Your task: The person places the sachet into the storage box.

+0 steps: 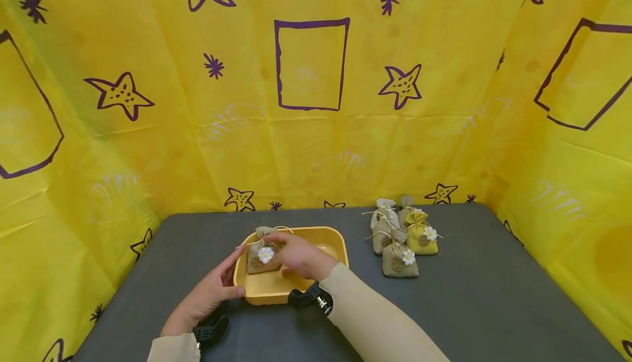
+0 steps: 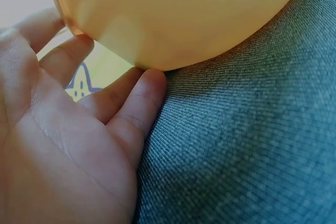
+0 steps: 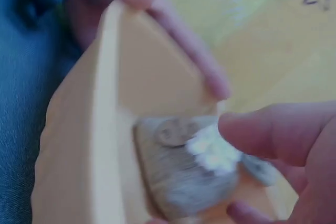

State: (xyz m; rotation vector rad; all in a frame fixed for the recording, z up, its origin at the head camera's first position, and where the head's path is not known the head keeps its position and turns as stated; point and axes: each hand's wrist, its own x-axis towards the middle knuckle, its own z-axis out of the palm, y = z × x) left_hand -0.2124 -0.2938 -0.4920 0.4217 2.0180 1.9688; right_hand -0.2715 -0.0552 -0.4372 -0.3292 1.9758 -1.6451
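A small greenish-grey cloth sachet tied with cord, with a white flower and a round tag, leans inside the left end of a yellow plastic tray. My right hand reaches over the sachet with its fingers spread apart. In the right wrist view, blurred, one fingertip is right at the flower. My left hand steadies the tray's left end, its thumb along the front corner. In the left wrist view, fairly straight fingers touch the tray's outer wall.
To the right of the tray stands a cluster of several similar sachets, among them a yellow one and a grey-green one with white flowers. The dark grey tabletop is bordered by a yellow patterned cloth backdrop.
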